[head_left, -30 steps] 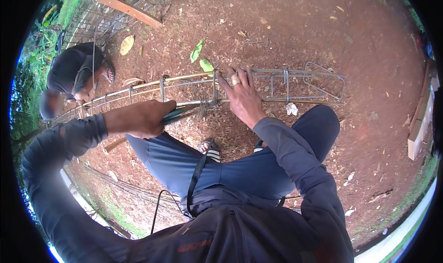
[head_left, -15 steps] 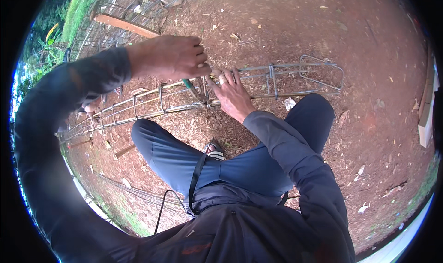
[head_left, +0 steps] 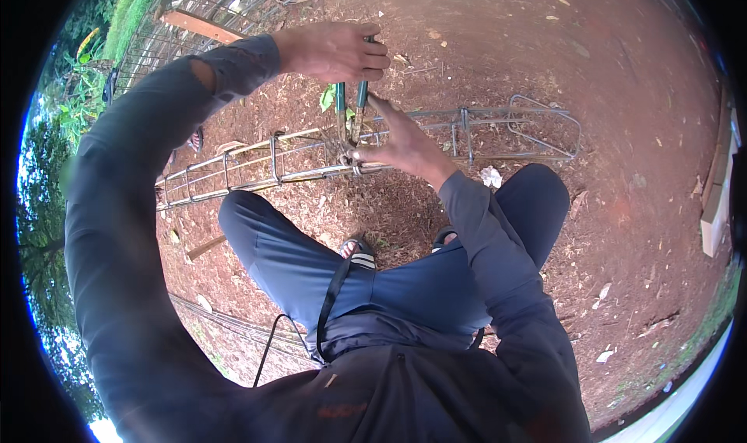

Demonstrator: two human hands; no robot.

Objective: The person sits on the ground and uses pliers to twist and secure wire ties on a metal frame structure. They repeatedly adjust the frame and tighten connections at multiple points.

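My left hand (head_left: 338, 52) is wrapped round the green handles of a pair of pincers (head_left: 341, 101), above the far side of a long cage of steel bars (head_left: 264, 157). The pincers point down toward me, their jaws at the near bar where a tie stands. The handles are a little apart. My right hand (head_left: 408, 143) lies over the cage just right of the pincers, index finger and thumb spread. Its thumb reaches beside the jaws and its index finger comes close to one handle. The other fingers are hard to see. Square stirrups cross the cage at intervals.
My knees (head_left: 253, 221) are bent on the near side of the cage. More steel mesh (head_left: 148, 62) and a wooden plank (head_left: 198, 24) lie at the far left. A bent bar loop (head_left: 576, 136) ends the cage at right. Timber (head_left: 714, 217) stands at the right edge.
My left hand has moved right and farther away, swinging the pincers more upright. My right hand has come off the far bar, its index finger and thumb now spread by the pincers.
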